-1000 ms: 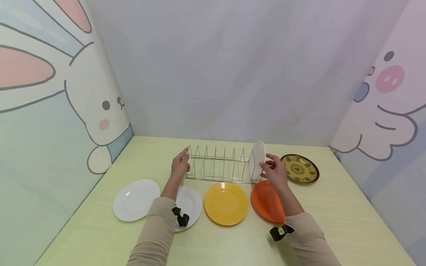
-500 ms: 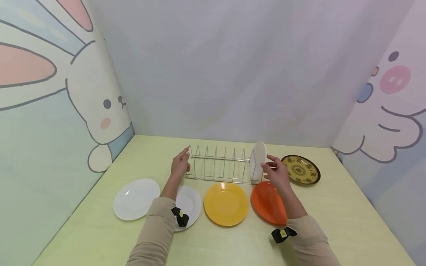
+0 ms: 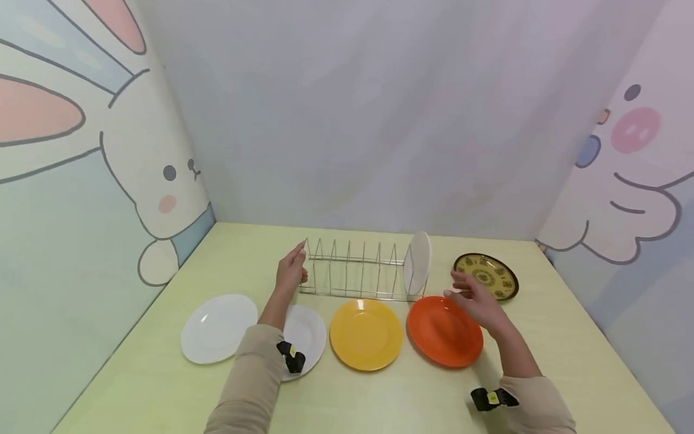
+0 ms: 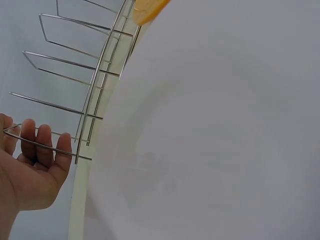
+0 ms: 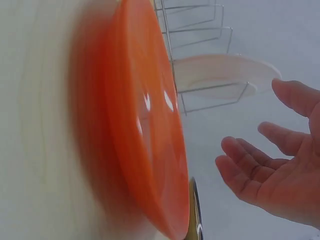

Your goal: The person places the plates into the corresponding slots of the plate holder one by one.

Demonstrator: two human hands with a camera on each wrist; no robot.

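Note:
A wire dish rack (image 3: 355, 294) stands toward the back of the table. At its left end my left hand (image 3: 290, 271) grips the end wire; in the left wrist view the fingers (image 4: 61, 155) curl round that wire. A white plate (image 3: 417, 265) stands upright in the slot at the rack's right end. Apart from it, my right hand (image 3: 477, 301) hovers above the right part of an orange plate (image 3: 441, 337), holding nothing. The right wrist view shows its fingers (image 5: 245, 160) spread and loosely bent.
A yellow plate (image 3: 366, 337) lies in front of the rack. Left of it lie a white plate (image 3: 306, 337), partly under my left forearm, and another white plate (image 3: 219, 328). A patterned plate with a dark rim (image 3: 488, 274) lies at the right.
My right hand has let go of the white plate, which stays upright in the rack, and has moved right and toward me. My left hand keeps its hold on the rack.

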